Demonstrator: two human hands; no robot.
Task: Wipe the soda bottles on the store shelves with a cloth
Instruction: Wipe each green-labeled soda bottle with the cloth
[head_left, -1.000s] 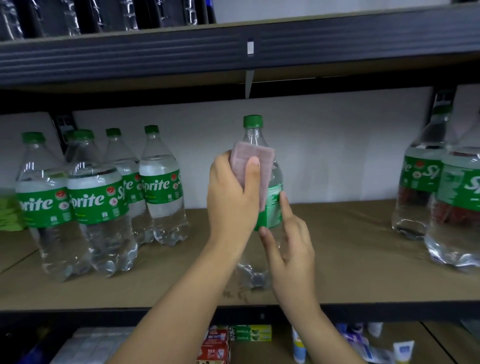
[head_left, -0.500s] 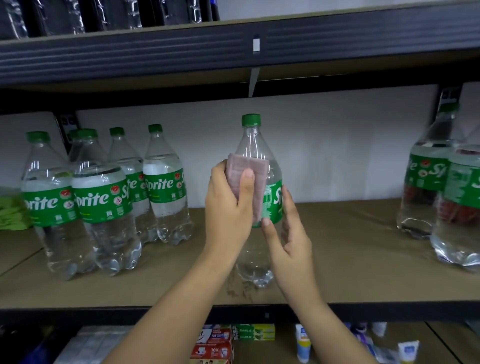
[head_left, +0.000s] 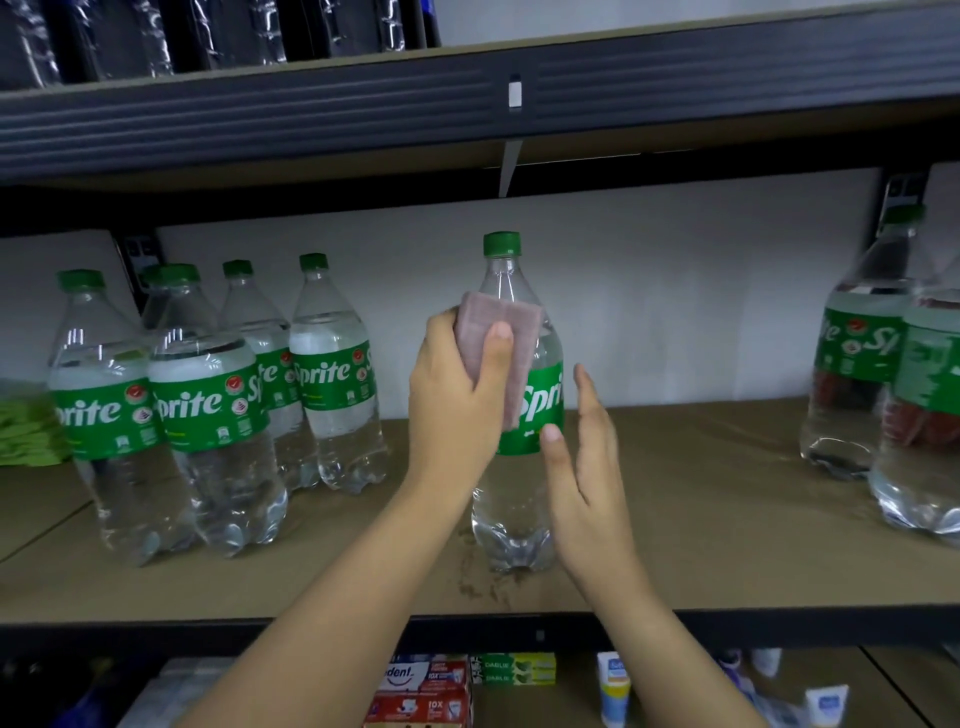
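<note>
A clear Sprite bottle with a green cap and green label stands upright on the brown shelf board, near its front edge. My left hand grips a folded pink cloth and presses it against the bottle's shoulder and upper label, thumb over the cloth. My right hand is just right of the bottle with fingers straight. Its thumb tip touches the label's lower edge.
Several more Sprite bottles stand clustered at the left, and two stand at the right edge. Green folded items lie at the far left. A dark shelf rail hangs overhead. Toothpaste boxes and small tubes sit on the shelf below.
The bottle has turned so that the Sprite name faces me. My right hand has opened and come off the bottle's side. The cloth has stayed at the bottle's shoulder.
</note>
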